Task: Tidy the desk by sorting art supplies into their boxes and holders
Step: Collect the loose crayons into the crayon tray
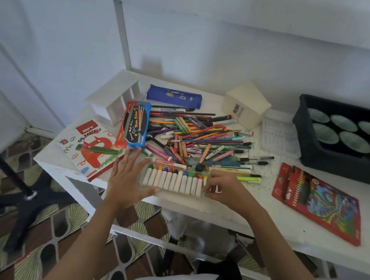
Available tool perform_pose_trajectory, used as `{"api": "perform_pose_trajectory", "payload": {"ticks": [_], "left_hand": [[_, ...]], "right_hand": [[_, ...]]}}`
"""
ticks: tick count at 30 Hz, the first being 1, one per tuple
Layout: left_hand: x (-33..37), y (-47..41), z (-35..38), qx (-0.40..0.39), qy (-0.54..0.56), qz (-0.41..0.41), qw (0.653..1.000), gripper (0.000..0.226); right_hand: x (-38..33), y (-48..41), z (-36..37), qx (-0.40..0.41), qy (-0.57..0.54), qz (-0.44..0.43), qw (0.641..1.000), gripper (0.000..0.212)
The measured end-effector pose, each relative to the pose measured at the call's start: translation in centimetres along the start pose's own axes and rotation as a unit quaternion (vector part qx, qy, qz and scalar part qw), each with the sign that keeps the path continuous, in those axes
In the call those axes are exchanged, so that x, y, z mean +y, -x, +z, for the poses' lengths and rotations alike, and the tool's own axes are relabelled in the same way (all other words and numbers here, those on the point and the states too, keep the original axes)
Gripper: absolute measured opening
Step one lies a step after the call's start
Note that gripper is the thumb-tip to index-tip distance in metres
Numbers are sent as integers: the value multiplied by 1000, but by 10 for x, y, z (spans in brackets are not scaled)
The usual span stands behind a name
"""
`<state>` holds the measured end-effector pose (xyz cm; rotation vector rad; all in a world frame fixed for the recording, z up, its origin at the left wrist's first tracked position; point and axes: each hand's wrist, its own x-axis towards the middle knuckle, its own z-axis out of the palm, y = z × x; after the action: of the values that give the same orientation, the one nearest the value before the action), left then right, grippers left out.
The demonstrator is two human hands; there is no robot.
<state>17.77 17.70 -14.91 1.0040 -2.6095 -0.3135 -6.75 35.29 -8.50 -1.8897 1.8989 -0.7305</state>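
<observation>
Left hand spread flat beside the pastel tray; right hand pinches its end.

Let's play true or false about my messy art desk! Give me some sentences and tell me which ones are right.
1. The blue pencil case lies behind the pile of pens. True.
2. The oil pastels box is at the right end of the desk. False: it is at the left end.
3. The left hand is a closed fist. False: its fingers are spread open.
4. The black tray holds round cups. True.
</observation>
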Motion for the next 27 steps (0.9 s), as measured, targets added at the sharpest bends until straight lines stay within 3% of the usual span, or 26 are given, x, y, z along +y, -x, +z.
{"api": "perform_pose_trajectory", "payload": {"ticks": [11,21,27], "left_hand": [[1,0,1,12,6,-5,1000,97],[-1,0,3,13,12,-12,1000,96],[0,0,2,8,12,-12,1000,98]], "right_hand": [[2,-4,8,-18,38,41,998,7],[-5,-7,2,-58,-33,220,973,16],[-18,-18,2,-23,44,209,977,24]]}}
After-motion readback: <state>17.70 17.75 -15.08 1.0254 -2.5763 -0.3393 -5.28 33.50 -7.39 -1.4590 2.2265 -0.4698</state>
